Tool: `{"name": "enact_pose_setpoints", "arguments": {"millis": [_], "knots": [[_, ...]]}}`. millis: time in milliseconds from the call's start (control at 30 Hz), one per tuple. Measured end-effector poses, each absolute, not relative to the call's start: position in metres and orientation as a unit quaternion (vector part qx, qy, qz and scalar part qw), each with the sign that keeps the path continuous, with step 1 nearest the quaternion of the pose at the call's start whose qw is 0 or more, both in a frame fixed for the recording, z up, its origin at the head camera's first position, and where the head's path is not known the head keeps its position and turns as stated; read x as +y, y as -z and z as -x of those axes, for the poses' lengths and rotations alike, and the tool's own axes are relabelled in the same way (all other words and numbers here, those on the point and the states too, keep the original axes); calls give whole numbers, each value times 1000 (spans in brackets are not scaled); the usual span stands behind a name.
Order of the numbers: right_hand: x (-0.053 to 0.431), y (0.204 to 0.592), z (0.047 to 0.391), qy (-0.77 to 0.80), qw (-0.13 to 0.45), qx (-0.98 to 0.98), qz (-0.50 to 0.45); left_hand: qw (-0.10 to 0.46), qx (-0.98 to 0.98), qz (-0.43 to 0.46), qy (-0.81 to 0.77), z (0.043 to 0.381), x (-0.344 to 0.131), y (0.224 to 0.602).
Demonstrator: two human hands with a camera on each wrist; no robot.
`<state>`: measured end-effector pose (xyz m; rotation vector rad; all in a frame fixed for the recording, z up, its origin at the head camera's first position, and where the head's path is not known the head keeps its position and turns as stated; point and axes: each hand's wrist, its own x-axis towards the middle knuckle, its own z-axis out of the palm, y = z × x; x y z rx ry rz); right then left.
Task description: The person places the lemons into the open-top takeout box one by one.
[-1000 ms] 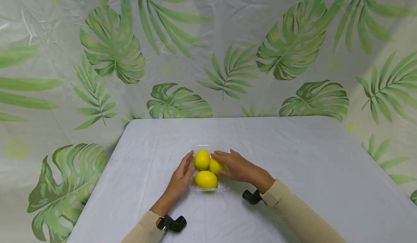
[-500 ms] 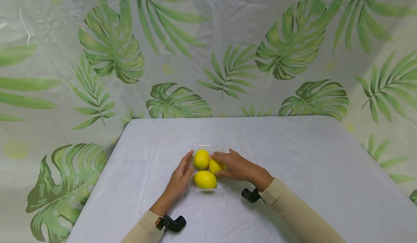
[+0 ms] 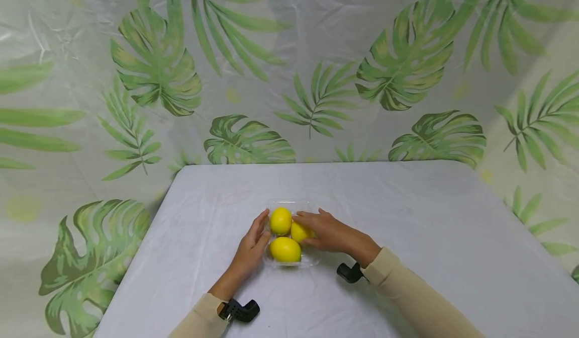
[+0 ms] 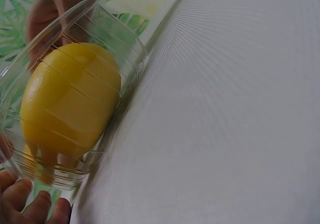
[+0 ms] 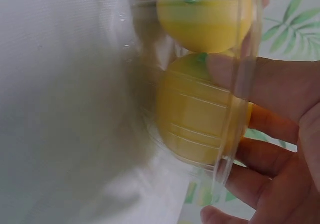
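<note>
A clear plastic container (image 3: pixel 314 261) holds three yellow lemons: one at the back left (image 3: pixel 280 221), one at the front (image 3: pixel 285 250) and one at the right (image 3: pixel 300 233). My right hand (image 3: pixel 332 232) reaches over the container's right side and grips the right lemon (image 5: pixel 192 114), thumb on its green-tipped end and fingers behind. Along the container's left side rests my left hand (image 3: pixel 250 247), fingers extended and spread loosely. In the left wrist view, the front lemon (image 4: pixel 72 99) shows through the clear wall, and left fingertips (image 4: pixel 37 204) lie beside that wall.
The container stands on a table with a white cloth (image 3: pixel 407 217). A leaf-patterned sheet (image 3: pixel 325 41) hangs behind the table and runs along its sides. Black cameras sit on the left wrist (image 3: pixel 244 311) and right wrist (image 3: pixel 349 273).
</note>
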<state>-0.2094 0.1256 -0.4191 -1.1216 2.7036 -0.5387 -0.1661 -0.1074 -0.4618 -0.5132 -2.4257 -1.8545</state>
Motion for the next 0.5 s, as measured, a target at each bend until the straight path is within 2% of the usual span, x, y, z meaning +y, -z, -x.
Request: {"name": "enact_pose_setpoints", "arguments": {"millis": [500], "knots": [[135,412,209,202,76,902,374,25,-781,146,606,175,-104,464]]}}
